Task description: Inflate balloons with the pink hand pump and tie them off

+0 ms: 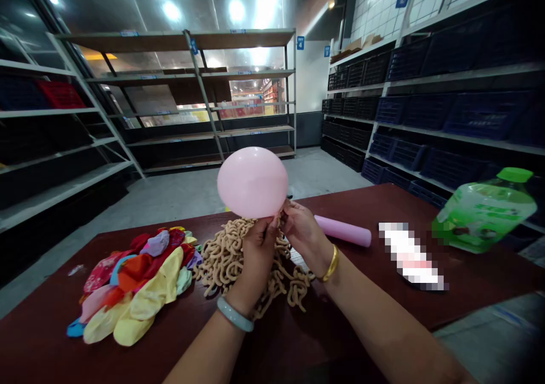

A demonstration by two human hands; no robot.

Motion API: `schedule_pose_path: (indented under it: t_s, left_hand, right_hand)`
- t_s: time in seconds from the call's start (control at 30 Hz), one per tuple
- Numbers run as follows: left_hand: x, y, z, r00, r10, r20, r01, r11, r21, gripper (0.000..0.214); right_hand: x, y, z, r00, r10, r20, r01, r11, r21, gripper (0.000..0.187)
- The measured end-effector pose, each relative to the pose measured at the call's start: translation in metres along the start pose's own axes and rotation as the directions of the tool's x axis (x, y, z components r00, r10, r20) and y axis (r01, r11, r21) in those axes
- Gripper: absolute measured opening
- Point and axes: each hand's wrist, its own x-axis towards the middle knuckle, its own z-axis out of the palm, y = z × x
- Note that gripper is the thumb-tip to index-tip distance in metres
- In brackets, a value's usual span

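Note:
A pink inflated balloon [252, 182] stands above my two hands. Its neck is pinched low on the right side by my left hand [259, 245] and my right hand [300, 228], fingertips close together. Just what the fingers do at the neck is partly hidden. Under and around my hands lies a tangled heap of tan, rope-like cords [223, 253], some loose strands reaching toward me. A pink tube [344, 230] lies beyond my right wrist, one end behind the hand.
Several limp coloured balloons [153, 282] are piled to the left on the dark red table [332, 327]. At right stand a green-capped container [487, 211] and a pixelated item [411, 256]. Shelves [255, 131] with crates [477, 114] line the room.

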Motion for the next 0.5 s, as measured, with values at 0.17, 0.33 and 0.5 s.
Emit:
schedule_pose_path:
  t_s: [0.17, 0.33, 0.5]
  left_hand:
    - [0.005, -0.01, -0.013, 0.99, -0.051, -0.134, 0.058, 0.997, 0.045, 0.026]
    - [0.009, -0.012, -0.017, 0.999, 0.022, -0.024, -0.015, 0.971, 0.237, 0.024]
    - [0.011, -0.012, -0.02, 0.998, -0.058, 0.028, 0.045, 0.94, 0.337, 0.028]
  right_hand:
    - [-0.014, 0.004, 0.012, 0.988, 0.144, 0.061, -0.143, 0.99, -0.009, 0.034]
    - [-0.018, 0.013, 0.014, 0.986, 0.167, 0.009, -0.167, 0.986, 0.018, 0.037]
    - [0.005, 0.017, 0.004, 0.976, 0.204, -0.074, -0.207, 0.978, -0.037, 0.032]
